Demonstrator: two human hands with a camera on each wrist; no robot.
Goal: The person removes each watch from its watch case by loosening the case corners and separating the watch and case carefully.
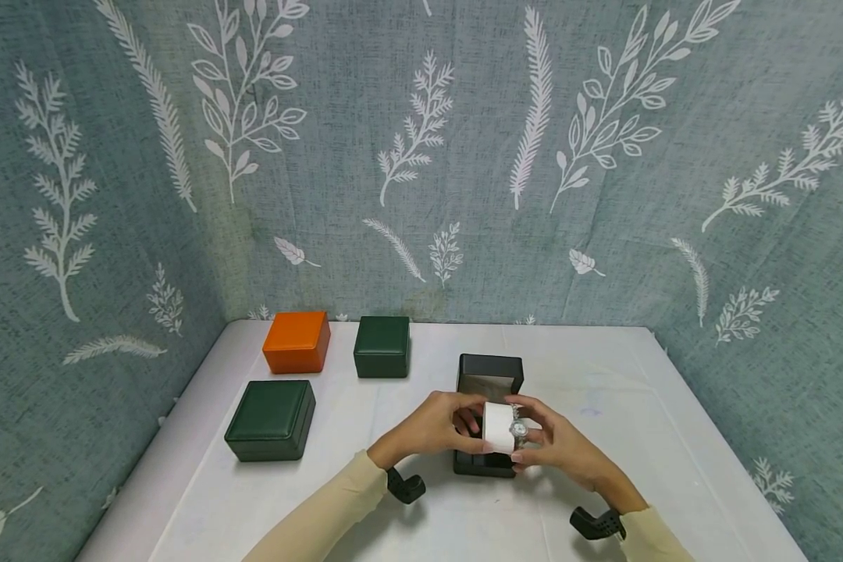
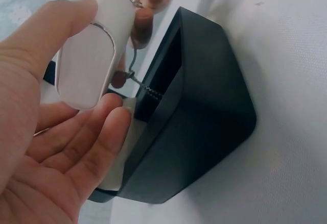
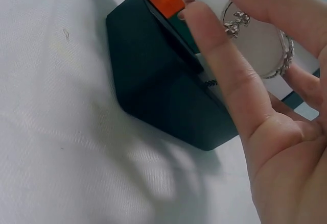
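Note:
My left hand (image 1: 432, 425) grips a white watch cushion (image 1: 497, 428) by one end, thumb on one side and fingers on the other. At the cushion's right end, my right hand (image 1: 567, 451) pinches a silver wristwatch (image 1: 519, 428) with a small round dial. Its ornate metal band (image 3: 235, 24) loops around the cushion in the right wrist view. Both hands are over an open black box (image 1: 490, 365) with its lid raised at the back and a pale lining. In the left wrist view, a thin dark chain (image 2: 148, 90) hangs down into the box (image 2: 204, 106).
On the white table (image 1: 604, 375), a closed orange box (image 1: 297, 342) and a closed green box (image 1: 382, 347) stand at the back left. A larger green box (image 1: 270, 420) sits nearer on the left. Patterned fabric (image 1: 421, 156) surrounds the table at the back and sides.

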